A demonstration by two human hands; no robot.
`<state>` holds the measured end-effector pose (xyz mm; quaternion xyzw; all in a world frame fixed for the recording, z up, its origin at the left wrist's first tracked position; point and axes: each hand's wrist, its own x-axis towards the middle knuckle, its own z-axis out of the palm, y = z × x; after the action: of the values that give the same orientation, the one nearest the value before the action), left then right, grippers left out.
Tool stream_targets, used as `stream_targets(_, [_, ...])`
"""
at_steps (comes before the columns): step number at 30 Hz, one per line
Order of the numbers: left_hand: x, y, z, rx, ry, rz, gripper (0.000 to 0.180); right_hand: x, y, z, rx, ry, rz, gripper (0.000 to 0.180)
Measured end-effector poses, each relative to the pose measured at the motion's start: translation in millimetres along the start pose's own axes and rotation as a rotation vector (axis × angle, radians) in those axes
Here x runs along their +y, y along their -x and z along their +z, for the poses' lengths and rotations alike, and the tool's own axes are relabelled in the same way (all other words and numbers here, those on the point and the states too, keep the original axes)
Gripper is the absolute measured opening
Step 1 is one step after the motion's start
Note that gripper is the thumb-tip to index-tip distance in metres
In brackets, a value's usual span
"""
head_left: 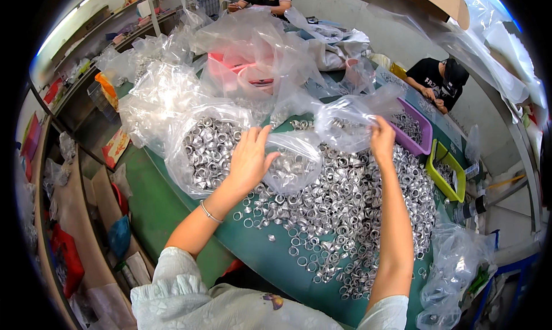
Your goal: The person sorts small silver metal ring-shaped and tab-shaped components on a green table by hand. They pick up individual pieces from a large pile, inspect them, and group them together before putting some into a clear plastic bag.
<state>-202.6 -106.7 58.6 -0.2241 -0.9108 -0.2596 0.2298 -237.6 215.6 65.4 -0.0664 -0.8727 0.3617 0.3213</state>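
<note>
A large heap of silver metal rings [351,206] spreads over the green tabletop. My left hand [251,157], a bangle on its wrist, is open over the right side of a clear plastic bag [177,143] full of rings. Its fingers are stretched out and the thumb stands apart. To its right, a smaller clear bag [296,177] lies on the heap with some rings showing through. My right hand [382,139] is closed on the edge of another clear plastic bag [339,135], which gapes above the far side of the heap.
Pink containers [221,71] stand under loose plastic at the back. A purple basket [424,128] and a lime-green basket [457,186] line the right side. Crumpled plastic [454,261] hangs near right. Two people sit across the table. Shelving [75,209] runs along the left.
</note>
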Motion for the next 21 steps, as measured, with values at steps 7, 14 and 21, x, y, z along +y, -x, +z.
stream_targets(7, [12.6, -4.6, 19.1, 0.096, 0.046, 0.131, 0.061, -20.7, 10.6, -113.6, 0.301, -0.068, -0.055, 0.025])
stream_targets(14, [17.8, -4.8, 28.0, 0.309, -0.010, 0.217, 0.051, -51.5, 170.0, -277.5, 0.578, -0.221, 0.269, 0.027])
stream_targets(21, [87.1, 17.8, 21.9, 0.271, 0.124, 0.340, 0.042, -48.4, 346.9, -353.2, 0.917, -0.140, 0.443, 0.028])
